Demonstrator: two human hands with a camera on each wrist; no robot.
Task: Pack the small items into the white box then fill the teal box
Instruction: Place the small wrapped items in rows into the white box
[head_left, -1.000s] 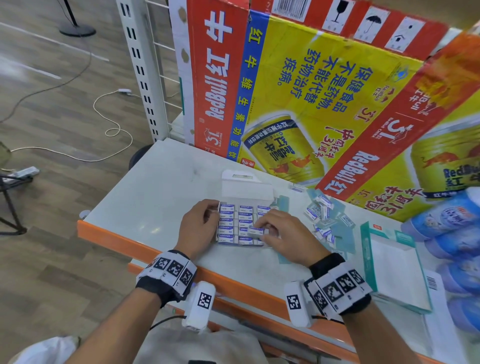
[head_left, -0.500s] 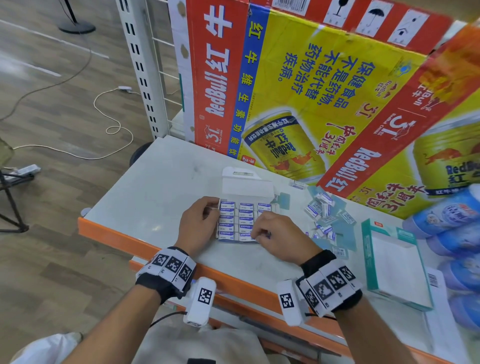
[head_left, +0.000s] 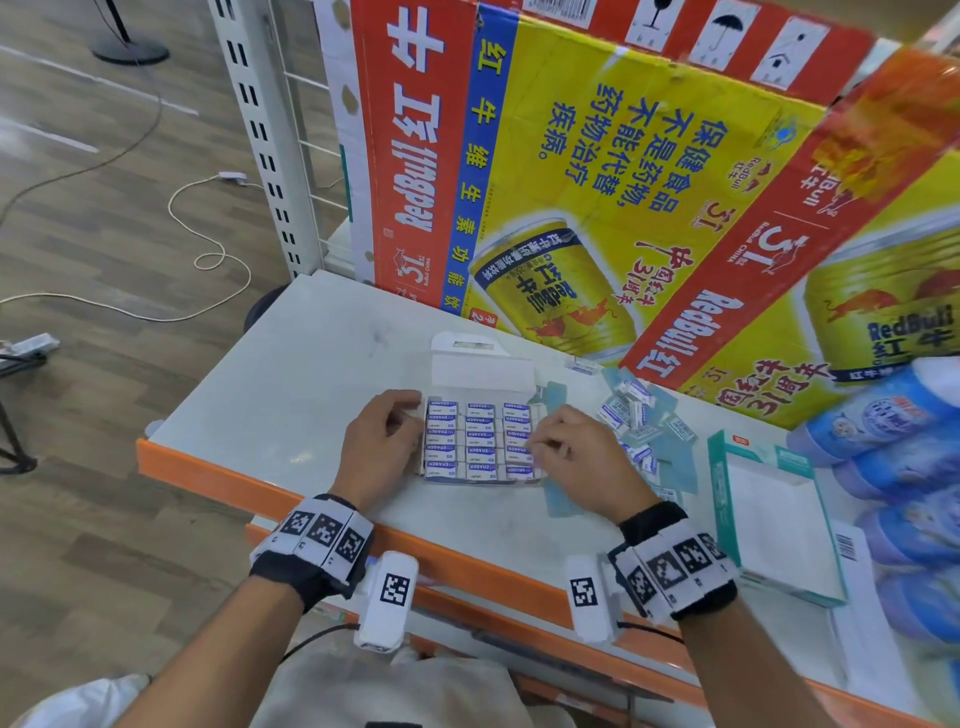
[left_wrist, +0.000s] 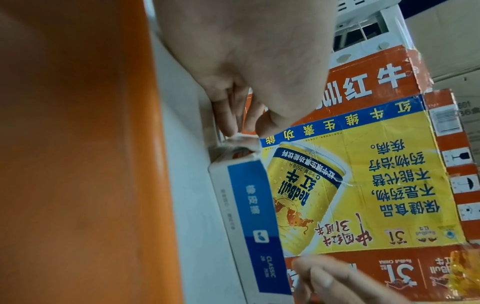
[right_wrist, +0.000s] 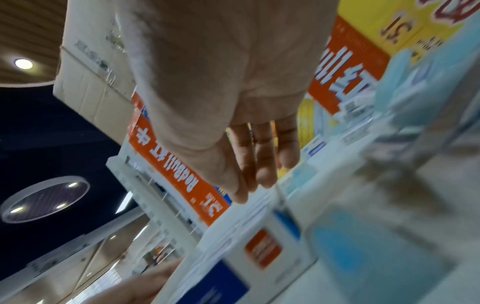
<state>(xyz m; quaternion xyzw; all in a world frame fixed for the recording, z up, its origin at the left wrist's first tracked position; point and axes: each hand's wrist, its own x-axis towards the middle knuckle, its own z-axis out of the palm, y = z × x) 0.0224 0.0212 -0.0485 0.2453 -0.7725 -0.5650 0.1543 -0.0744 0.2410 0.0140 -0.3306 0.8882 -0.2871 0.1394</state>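
On my tabletop (head_left: 291, 395) the teal box (head_left: 769, 525) lies right, apart from the white box (head_left: 480, 441) packed with erasers (head_left: 480, 452). My left hand (head_left: 382, 449) has curled fingers (left_wrist: 228, 115) pinching its left wall; my right hand (head_left: 582, 462) rests curled fingers at its right edge, grip unclear.

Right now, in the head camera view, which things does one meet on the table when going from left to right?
left hand → white box of erasers → right hand → loose erasers → teal box → blue packs
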